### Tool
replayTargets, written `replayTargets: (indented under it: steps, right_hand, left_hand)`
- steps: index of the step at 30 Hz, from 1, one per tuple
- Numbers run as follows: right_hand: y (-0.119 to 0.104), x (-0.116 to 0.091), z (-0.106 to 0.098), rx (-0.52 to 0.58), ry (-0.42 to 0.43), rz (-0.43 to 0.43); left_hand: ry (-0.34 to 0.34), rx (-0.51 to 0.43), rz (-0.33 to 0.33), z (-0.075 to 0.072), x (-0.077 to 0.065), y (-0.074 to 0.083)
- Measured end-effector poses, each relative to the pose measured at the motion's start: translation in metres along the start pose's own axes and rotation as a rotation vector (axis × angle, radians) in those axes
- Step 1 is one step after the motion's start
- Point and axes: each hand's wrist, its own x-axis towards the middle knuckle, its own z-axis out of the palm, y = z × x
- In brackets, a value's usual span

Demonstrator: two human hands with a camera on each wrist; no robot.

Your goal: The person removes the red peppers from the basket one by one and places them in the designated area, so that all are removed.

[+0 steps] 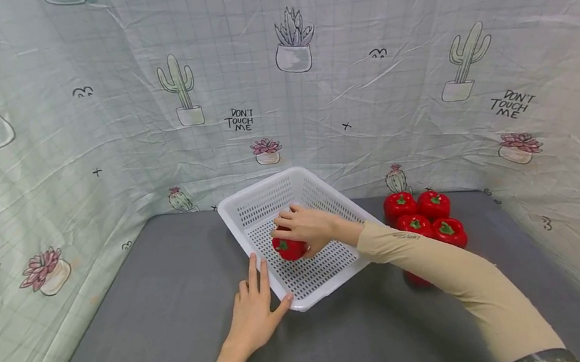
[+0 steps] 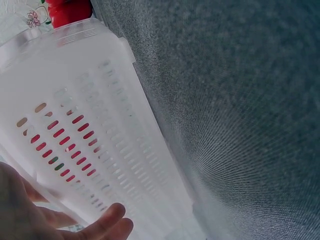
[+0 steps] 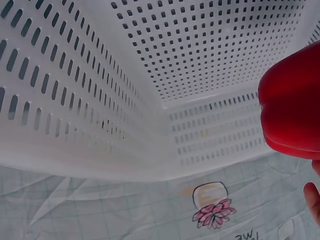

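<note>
A white perforated plastic basket (image 1: 303, 301) stands on the dark grey table. Inside it, my right hand (image 1: 309, 225) grips a red bell pepper (image 1: 288, 249) from above, its green stem end toward me. The right wrist view shows the pepper (image 3: 292, 102) at the right edge with fingertips (image 3: 312, 197) under it. My left hand (image 1: 253, 313) touches the basket's near left side, fingers extended to the rim and thumb spread toward the near corner. In the left wrist view its fingers (image 2: 102, 225) lie along the slotted outer wall (image 2: 55, 75).
Several more red bell peppers (image 1: 414, 223) are grouped on the table to the right of the basket, partly hidden by my right sleeve (image 1: 450, 276). A patterned cloth (image 1: 277, 95) with cactus drawings hangs behind and along both sides of the grey table (image 1: 138, 335).
</note>
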Motion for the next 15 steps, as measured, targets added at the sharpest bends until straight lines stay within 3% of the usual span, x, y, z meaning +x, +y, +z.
replayTargets:
  steps: [8, 15]
  right_hand:
    - [0.008, -0.014, -0.006, 0.039, 0.031, 0.114]
    - [0.01, -0.028, -0.01, 0.121, 0.091, 0.163]
  left_hand:
    - [0.002, -0.023, -0.003, 0.002, 0.001, 0.0]
    - [0.034, -0.017, 0.016, 0.002, 0.001, -0.002]
